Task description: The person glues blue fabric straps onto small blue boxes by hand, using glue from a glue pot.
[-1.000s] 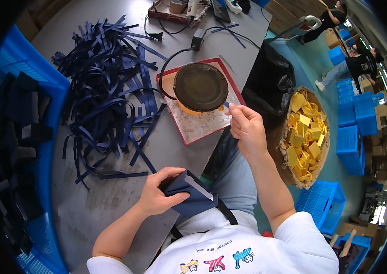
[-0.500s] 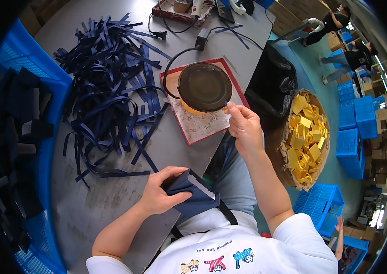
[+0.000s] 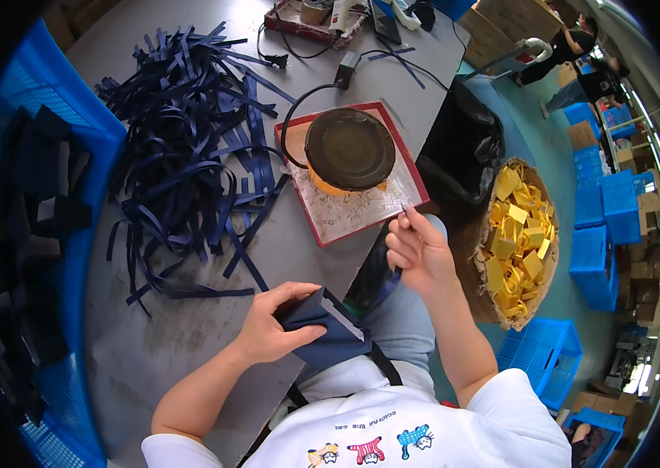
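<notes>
My left hand (image 3: 271, 327) grips a dark blue box (image 3: 322, 324) with a white inner edge, held tilted over the table's front edge. The fingers of my right hand (image 3: 421, 253) pinch a dark blue ribbon (image 3: 392, 282). One dark tip pokes out above the fingertips and a blurred length hangs below the hand. Up and left of that hand sits a round pot (image 3: 351, 148) with a dark brown top and an orange side. Under the pot is a red-rimmed tray (image 3: 330, 234) with whitish residue. Fine shiny strands show between the pot and my fingertips.
A heap of dark blue ribbons (image 3: 189, 156) covers the table's left part. Blue crates (image 3: 72, 312) with dark boxes stand at far left. To the right are a black bag (image 3: 462, 132) and a carton of yellow pieces (image 3: 518, 249). Two people (image 3: 575, 39) are in the background.
My right hand has moved from the pot's edge down and slightly right, the ribbon still between its fingers. My left hand and the box have hardly moved.
</notes>
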The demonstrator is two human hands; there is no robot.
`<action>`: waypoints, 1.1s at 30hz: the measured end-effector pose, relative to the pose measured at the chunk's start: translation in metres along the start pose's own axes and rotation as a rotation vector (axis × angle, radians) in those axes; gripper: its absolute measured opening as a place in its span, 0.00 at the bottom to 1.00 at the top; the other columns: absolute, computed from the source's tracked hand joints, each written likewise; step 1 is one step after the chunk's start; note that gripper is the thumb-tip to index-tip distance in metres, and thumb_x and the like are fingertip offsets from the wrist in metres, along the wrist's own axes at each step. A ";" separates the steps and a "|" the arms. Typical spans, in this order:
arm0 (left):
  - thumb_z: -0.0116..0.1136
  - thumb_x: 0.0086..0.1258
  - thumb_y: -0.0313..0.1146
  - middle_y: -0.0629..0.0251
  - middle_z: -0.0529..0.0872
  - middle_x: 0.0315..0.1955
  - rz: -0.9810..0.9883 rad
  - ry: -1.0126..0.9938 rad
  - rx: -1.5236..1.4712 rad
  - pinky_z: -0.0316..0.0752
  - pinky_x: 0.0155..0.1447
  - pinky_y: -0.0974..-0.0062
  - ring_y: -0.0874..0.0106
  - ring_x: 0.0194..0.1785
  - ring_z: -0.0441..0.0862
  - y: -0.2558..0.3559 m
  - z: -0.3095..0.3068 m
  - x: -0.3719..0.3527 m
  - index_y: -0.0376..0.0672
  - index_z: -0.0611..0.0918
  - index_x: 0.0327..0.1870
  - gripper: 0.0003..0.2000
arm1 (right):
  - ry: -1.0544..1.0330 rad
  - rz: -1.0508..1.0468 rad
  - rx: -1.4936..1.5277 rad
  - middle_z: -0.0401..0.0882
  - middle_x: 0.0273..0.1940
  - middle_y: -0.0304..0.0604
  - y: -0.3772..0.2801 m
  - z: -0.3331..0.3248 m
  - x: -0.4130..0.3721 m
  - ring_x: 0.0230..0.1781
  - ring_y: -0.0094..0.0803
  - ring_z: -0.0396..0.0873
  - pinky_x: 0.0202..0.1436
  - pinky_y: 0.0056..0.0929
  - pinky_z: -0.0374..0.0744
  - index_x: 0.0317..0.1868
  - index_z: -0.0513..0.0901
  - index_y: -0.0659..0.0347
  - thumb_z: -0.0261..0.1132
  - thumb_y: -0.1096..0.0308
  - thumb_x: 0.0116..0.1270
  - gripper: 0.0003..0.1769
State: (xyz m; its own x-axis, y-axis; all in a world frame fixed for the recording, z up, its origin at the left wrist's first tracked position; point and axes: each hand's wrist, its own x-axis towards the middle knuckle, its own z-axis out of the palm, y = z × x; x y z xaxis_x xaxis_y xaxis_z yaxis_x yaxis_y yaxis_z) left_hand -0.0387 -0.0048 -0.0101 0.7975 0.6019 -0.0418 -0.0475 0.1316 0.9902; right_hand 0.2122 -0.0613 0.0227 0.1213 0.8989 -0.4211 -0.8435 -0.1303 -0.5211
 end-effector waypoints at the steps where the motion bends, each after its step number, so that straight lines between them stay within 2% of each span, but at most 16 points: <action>1: 0.68 0.49 0.26 0.62 0.82 0.36 0.003 0.004 -0.005 0.73 0.47 0.81 0.77 0.38 0.79 0.001 0.000 0.000 0.33 0.76 0.49 0.23 | -0.087 0.032 0.113 0.54 0.17 0.28 0.003 -0.001 -0.004 0.15 0.16 0.51 0.17 0.17 0.51 0.29 0.73 0.58 0.51 0.59 0.72 0.15; 6: 0.68 0.50 0.26 0.62 0.82 0.37 -0.013 0.000 -0.040 0.73 0.49 0.81 0.77 0.40 0.78 0.001 0.000 -0.001 0.33 0.76 0.50 0.23 | -0.393 0.086 0.505 0.54 0.20 0.31 0.021 -0.004 -0.016 0.16 0.18 0.49 0.18 0.18 0.51 0.29 0.70 0.59 0.49 0.56 0.73 0.18; 11: 0.67 0.51 0.27 0.63 0.81 0.38 -0.032 -0.005 -0.100 0.72 0.51 0.80 0.77 0.41 0.79 0.002 0.000 -0.002 0.33 0.76 0.50 0.23 | -0.482 0.099 0.490 0.55 0.20 0.31 0.025 0.002 -0.020 0.16 0.17 0.50 0.18 0.18 0.52 0.28 0.69 0.59 0.51 0.57 0.73 0.17; 13: 0.67 0.52 0.27 0.63 0.81 0.39 -0.043 -0.004 -0.115 0.72 0.51 0.80 0.77 0.42 0.79 0.004 0.000 -0.003 0.34 0.76 0.50 0.23 | -0.445 0.049 0.188 0.55 0.20 0.31 0.020 0.005 -0.025 0.17 0.17 0.50 0.19 0.18 0.52 0.28 0.69 0.59 0.52 0.57 0.72 0.17; 15: 0.67 0.52 0.27 0.63 0.81 0.39 -0.051 -0.016 -0.124 0.72 0.52 0.80 0.77 0.43 0.79 0.004 0.000 -0.003 0.34 0.76 0.50 0.23 | -0.453 0.044 0.165 0.57 0.21 0.30 0.013 0.011 -0.028 0.17 0.16 0.52 0.18 0.18 0.53 0.27 0.68 0.59 0.54 0.59 0.71 0.16; 17: 0.67 0.52 0.27 0.63 0.81 0.39 -0.051 -0.020 -0.141 0.72 0.52 0.80 0.77 0.43 0.79 -0.001 -0.001 -0.004 0.33 0.76 0.50 0.23 | -0.447 0.099 -0.007 0.58 0.20 0.31 0.006 0.017 -0.031 0.17 0.16 0.53 0.18 0.17 0.53 0.27 0.69 0.60 0.55 0.61 0.70 0.16; 19: 0.67 0.53 0.28 0.62 0.81 0.40 -0.046 -0.027 -0.160 0.72 0.52 0.79 0.77 0.43 0.79 -0.002 0.000 -0.004 0.33 0.76 0.50 0.23 | -0.429 0.126 -0.020 0.59 0.20 0.31 0.004 0.021 -0.033 0.17 0.16 0.54 0.18 0.17 0.53 0.26 0.69 0.61 0.56 0.63 0.69 0.14; 21: 0.67 0.53 0.28 0.62 0.81 0.40 -0.041 -0.036 -0.159 0.72 0.52 0.79 0.77 0.43 0.79 -0.001 0.000 -0.003 0.33 0.75 0.50 0.23 | -0.434 0.104 -0.163 0.59 0.21 0.32 0.005 0.021 -0.034 0.17 0.17 0.53 0.18 0.17 0.54 0.27 0.67 0.59 0.54 0.64 0.71 0.14; 24: 0.68 0.53 0.28 0.63 0.81 0.40 -0.049 -0.033 -0.160 0.72 0.53 0.79 0.77 0.43 0.79 -0.001 0.000 -0.004 0.33 0.75 0.50 0.23 | -0.223 -0.039 -0.181 0.59 0.18 0.29 0.009 0.030 -0.032 0.17 0.15 0.54 0.18 0.16 0.53 0.27 0.70 0.58 0.58 0.66 0.69 0.12; 28: 0.67 0.53 0.28 0.63 0.81 0.40 -0.055 -0.034 -0.160 0.72 0.53 0.80 0.77 0.43 0.79 0.001 0.000 -0.003 0.33 0.75 0.51 0.23 | -0.239 -0.095 -0.179 0.62 0.19 0.29 0.009 0.024 -0.024 0.16 0.14 0.55 0.18 0.15 0.55 0.29 0.74 0.60 0.58 0.67 0.68 0.09; 30: 0.67 0.53 0.27 0.63 0.81 0.40 -0.050 -0.031 -0.148 0.72 0.53 0.80 0.77 0.44 0.78 0.001 0.000 -0.004 0.33 0.75 0.51 0.23 | -0.125 -0.067 -0.329 0.67 0.20 0.30 0.013 0.031 -0.027 0.15 0.13 0.57 0.18 0.14 0.55 0.29 0.76 0.61 0.60 0.69 0.67 0.08; 31: 0.67 0.53 0.27 0.63 0.81 0.40 -0.059 -0.025 -0.144 0.72 0.53 0.80 0.77 0.44 0.78 0.001 0.000 -0.005 0.33 0.75 0.51 0.23 | -0.116 -0.028 -0.414 0.73 0.22 0.32 0.012 0.034 -0.029 0.17 0.12 0.62 0.19 0.13 0.58 0.29 0.78 0.63 0.63 0.71 0.64 0.07; 33: 0.67 0.53 0.27 0.63 0.81 0.41 -0.070 -0.039 -0.177 0.72 0.53 0.79 0.77 0.44 0.78 0.001 -0.001 -0.004 0.34 0.74 0.52 0.23 | -0.116 -0.057 -0.810 0.75 0.21 0.33 0.011 0.051 -0.035 0.20 0.12 0.66 0.21 0.14 0.61 0.26 0.79 0.65 0.65 0.70 0.62 0.08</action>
State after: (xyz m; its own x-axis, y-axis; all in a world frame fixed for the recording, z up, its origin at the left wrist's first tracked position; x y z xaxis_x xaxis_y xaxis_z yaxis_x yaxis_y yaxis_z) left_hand -0.0422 -0.0065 -0.0090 0.8253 0.5555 -0.1015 -0.0931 0.3111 0.9458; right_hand 0.1715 -0.0724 0.0694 0.0595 0.9450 -0.3216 -0.1929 -0.3052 -0.9325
